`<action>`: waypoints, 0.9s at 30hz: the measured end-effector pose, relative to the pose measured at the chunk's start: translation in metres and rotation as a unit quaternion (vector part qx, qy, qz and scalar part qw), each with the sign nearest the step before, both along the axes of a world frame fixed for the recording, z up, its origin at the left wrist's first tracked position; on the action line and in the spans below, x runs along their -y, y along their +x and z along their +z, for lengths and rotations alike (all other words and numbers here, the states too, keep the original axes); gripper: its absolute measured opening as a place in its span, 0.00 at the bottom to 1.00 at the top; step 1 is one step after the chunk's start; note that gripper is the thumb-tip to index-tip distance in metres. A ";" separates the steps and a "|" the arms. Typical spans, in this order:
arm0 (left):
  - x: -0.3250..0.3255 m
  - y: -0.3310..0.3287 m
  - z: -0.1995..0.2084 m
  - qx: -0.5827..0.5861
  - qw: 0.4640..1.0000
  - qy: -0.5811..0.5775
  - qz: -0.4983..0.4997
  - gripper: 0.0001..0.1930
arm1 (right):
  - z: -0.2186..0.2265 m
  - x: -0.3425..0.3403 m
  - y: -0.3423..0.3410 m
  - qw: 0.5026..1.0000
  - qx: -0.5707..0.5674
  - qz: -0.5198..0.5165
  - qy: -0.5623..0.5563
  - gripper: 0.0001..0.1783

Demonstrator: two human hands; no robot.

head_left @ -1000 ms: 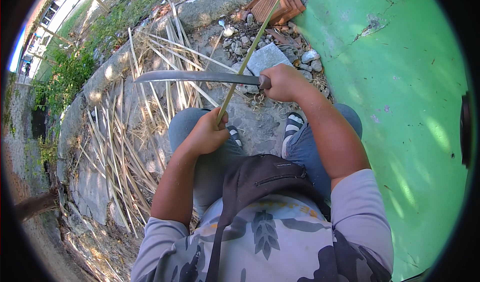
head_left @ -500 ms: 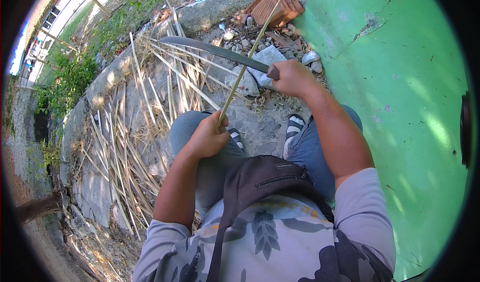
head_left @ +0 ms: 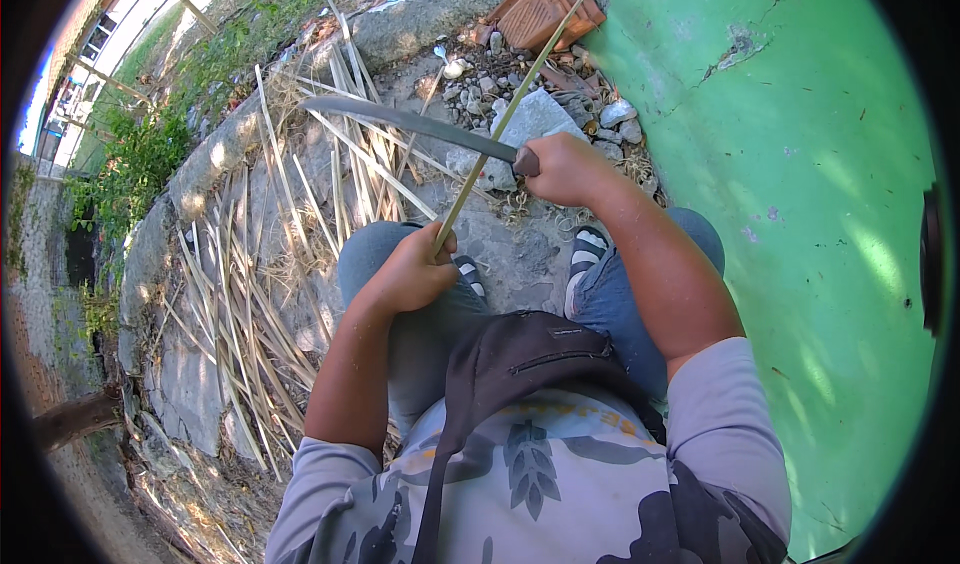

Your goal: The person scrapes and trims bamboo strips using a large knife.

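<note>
My left hand (head_left: 418,269) is closed round the lower end of a long, thin bamboo strip (head_left: 524,88), which slants up and away to the right. In my right hand (head_left: 568,169) is the dark handle of a machete (head_left: 410,121). Its long, slightly curved blade points left and crosses the strip a little beyond my left hand. The blade appears to touch the strip where they cross. My left fist is just above my left knee, and the right hand is out past my right foot.
Many pale split strips (head_left: 245,304) lie in a loose pile on the stone ground at left. Ahead are a grey stone block (head_left: 542,119), rubble and orange roof tiles (head_left: 535,19). A green painted floor (head_left: 820,224) spreads at right. A low stone edge (head_left: 215,169) curves along the left.
The machete and my right hand have shifted left and slightly nearer, the blade sliding down the strip. The strip's far end has tipped right. My left hand has barely moved.
</note>
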State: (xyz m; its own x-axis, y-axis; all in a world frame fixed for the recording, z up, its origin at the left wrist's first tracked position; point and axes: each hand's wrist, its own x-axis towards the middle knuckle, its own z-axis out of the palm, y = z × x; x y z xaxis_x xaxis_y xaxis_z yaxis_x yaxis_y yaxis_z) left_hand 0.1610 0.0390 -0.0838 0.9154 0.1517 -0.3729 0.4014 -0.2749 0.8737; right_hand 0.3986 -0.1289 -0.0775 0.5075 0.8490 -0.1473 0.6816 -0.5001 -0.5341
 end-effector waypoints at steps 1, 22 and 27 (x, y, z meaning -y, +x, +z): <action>0.000 0.000 -0.002 0.007 1.000 0.005 -0.006 0.12 | 0.002 -0.001 -0.010 1.000 0.001 -0.001 -0.003 0.13; 0.001 0.004 0.001 0.008 1.000 -0.010 0.026 0.12 | 0.014 -0.012 -0.029 0.991 0.047 0.109 -0.064 0.10; 0.002 0.000 -0.002 0.009 0.999 -0.020 0.039 0.12 | 0.026 -0.013 -0.039 0.986 0.078 0.102 -0.105 0.11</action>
